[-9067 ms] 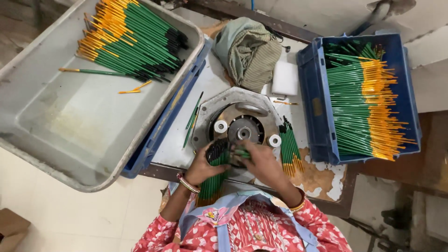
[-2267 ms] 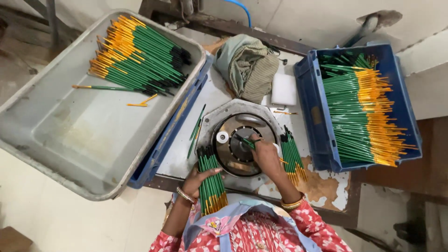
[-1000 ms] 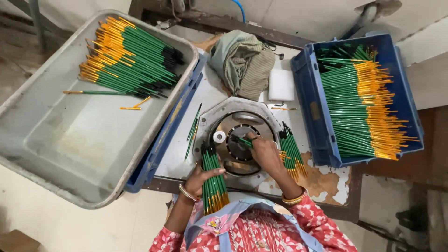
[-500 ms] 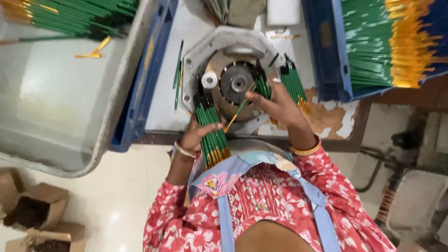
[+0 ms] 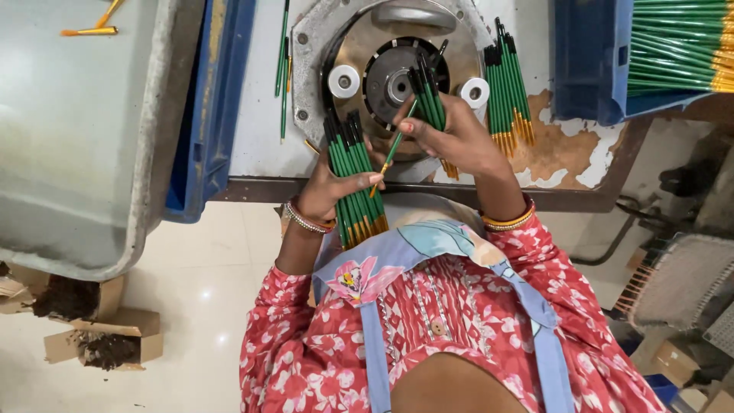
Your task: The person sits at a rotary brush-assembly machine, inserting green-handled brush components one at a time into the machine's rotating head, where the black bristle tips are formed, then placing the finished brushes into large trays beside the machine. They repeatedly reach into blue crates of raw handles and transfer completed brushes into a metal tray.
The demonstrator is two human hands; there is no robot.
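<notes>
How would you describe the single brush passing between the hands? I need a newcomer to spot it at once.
Start at the round metal machine on the bench. Just below its dark hub, the left hand grips a bundle of green brushes and the right hand holds a smaller bunch. The single brush slants alone between them, crossing the gap, while its neighbours lie packed in bundles.

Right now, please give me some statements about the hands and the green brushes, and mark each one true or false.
1. The left hand holds a bundle of green brushes. True.
2. The right hand is empty. False: it grips a few brushes, and one single brush passes between the two hands.
3. A loose pile of brushes lies on the table, right of the round metal machine. True.
4. The blue crate at the right is empty. False: it holds many green brushes.
</notes>
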